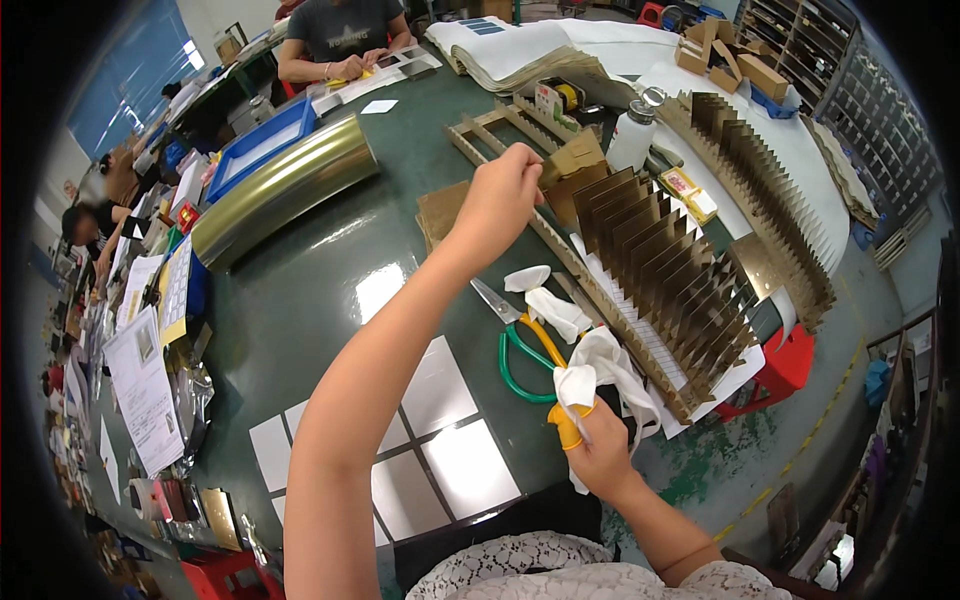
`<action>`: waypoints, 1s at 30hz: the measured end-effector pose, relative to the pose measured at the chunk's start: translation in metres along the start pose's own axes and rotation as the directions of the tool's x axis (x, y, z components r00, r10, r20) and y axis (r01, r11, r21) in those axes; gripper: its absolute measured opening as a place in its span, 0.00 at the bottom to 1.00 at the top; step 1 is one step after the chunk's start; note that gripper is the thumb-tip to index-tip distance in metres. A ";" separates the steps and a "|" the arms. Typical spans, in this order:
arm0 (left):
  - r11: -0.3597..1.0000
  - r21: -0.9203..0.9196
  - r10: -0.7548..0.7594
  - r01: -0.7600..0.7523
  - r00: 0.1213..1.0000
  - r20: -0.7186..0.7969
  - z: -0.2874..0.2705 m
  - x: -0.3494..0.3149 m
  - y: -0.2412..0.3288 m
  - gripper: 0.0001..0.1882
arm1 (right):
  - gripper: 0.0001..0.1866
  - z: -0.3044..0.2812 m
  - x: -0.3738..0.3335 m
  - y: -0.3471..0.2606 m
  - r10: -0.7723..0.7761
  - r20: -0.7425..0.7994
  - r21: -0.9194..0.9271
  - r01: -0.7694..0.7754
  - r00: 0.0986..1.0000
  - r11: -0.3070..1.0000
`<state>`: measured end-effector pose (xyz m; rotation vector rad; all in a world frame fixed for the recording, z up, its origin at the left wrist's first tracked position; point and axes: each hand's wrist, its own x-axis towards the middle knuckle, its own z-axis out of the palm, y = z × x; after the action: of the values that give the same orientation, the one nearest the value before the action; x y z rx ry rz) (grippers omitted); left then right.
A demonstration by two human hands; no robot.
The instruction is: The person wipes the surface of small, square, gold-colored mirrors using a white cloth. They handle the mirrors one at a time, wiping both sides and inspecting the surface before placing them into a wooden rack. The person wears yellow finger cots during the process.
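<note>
My left hand point(500, 200) reaches forward over the table, its fingers pinched at the near edge of a thin brown plate point(572, 156). The plate lies tilted beside a slotted rack point(650, 270) holding several upright brown plates. Near the table's front edge my right hand point(603, 455) is closed around a bunched white cloth point(577, 385). Something yellow shows at those fingers; I cannot tell whether it is a finger cover or part of a handle. Scissors point(520, 370) with green and yellow handles lie just left of the cloth, partly covered by it.
Square glossy plates point(410, 495) lie in rows before me. A large gold roll point(285, 190) and a blue tray point(262, 150) are at left. A white bottle point(632, 135) and a second rack point(760, 185) stand right. A person point(345, 45) works across the table.
</note>
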<state>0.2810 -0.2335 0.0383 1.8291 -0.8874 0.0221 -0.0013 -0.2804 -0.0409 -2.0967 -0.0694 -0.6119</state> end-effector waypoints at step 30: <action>0.990 0.005 -0.142 0.143 0.981 0.129 0.019 -0.008 0.034 0.07 | 0.16 0.002 -0.008 0.009 -0.093 -0.076 0.014 0.094 0.993 0.995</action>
<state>0.2482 -0.2504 0.0540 1.9022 -0.8430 -0.1906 -0.0049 -0.2823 -0.0528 -2.0601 -0.1301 -0.7434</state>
